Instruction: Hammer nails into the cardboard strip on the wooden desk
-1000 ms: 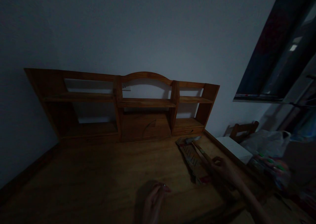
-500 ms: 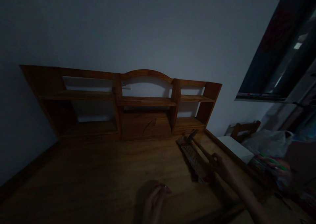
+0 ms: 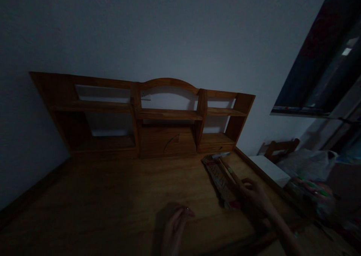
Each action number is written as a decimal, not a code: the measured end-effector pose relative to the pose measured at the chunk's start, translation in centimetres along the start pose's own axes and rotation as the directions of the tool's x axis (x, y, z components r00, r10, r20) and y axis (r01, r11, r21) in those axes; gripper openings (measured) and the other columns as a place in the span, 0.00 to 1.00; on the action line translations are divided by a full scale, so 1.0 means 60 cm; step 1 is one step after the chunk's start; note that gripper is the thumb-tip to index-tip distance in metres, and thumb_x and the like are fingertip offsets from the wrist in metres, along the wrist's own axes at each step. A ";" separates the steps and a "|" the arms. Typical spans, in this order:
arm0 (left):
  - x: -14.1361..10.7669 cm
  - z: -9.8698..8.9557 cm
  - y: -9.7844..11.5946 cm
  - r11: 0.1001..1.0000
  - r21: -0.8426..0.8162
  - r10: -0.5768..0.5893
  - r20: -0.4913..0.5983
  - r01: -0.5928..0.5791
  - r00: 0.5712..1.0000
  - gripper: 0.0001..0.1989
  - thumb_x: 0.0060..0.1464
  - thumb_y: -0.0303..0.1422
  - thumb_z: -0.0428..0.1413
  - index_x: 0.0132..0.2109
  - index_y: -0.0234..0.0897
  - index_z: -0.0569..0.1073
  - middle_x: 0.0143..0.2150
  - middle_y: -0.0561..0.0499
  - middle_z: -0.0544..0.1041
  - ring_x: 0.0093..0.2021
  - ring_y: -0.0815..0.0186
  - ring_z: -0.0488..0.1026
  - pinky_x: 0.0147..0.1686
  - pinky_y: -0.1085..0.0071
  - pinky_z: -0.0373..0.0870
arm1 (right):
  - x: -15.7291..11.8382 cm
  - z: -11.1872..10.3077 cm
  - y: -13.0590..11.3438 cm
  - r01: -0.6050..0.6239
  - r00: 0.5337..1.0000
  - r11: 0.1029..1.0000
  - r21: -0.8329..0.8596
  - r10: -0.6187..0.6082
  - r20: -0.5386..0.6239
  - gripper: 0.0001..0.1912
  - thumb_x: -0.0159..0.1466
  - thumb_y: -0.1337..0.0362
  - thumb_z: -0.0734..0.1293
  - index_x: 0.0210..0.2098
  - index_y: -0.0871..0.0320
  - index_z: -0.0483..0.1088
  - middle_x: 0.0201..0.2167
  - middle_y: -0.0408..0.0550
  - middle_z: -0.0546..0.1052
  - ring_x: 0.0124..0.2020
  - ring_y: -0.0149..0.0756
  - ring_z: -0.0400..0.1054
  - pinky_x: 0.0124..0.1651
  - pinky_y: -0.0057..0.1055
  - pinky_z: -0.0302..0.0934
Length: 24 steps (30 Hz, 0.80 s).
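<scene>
My right hand [image 3: 252,192] is closed round the wooden handle of a hammer [image 3: 229,172]. Its metal head [image 3: 220,155] points away from me, over the far end of a worn piece of cardboard [image 3: 216,177] with rows of marks on it. Whether the hammer touches the cardboard I cannot tell in the dim light. At the lower middle, my left hand [image 3: 177,222] is held low over the wooden desktop [image 3: 146,196]. Its fingertips are pinched together, with a tiny bright speck at them; what they hold is too small to name.
A wooden shelf unit [image 3: 169,115] with open compartments and a closed middle panel stands along the back, against the wall. Right of the desk are a white box [image 3: 270,169], a wooden chair back [image 3: 282,149] and plastic bags [image 3: 307,164]. A window [image 3: 310,68] is at upper right.
The hammer's head has turned in my right hand and now lies more sideways and flatter, its metal brighter. My left hand has barely moved. The view has shifted slightly.
</scene>
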<state>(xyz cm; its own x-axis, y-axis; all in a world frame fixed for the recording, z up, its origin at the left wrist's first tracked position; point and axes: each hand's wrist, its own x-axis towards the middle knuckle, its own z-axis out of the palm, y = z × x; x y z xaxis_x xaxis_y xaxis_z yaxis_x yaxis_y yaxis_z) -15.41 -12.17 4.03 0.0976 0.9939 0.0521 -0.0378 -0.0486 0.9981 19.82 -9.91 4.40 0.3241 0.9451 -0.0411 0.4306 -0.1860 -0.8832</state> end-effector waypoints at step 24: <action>0.093 0.126 -0.009 0.656 -0.386 -0.348 0.607 0.648 0.714 0.13 0.50 0.33 0.55 0.43 0.31 0.68 0.44 0.39 0.73 0.48 0.59 0.72 0.58 0.61 0.60 | 0.009 0.029 0.033 0.064 0.998 0.988 -0.139 -0.066 -0.009 0.21 0.57 0.44 0.63 0.31 0.57 0.63 0.23 0.47 0.74 0.23 0.35 0.68 0.22 0.26 0.54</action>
<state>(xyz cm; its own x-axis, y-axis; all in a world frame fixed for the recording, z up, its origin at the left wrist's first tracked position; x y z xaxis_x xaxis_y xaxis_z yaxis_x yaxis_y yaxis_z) -7.30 -7.33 4.05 0.6866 0.6666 -0.2902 -0.3459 0.6506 0.6761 19.41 -9.28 1.82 0.3023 0.9530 0.0209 0.5635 -0.1610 -0.8102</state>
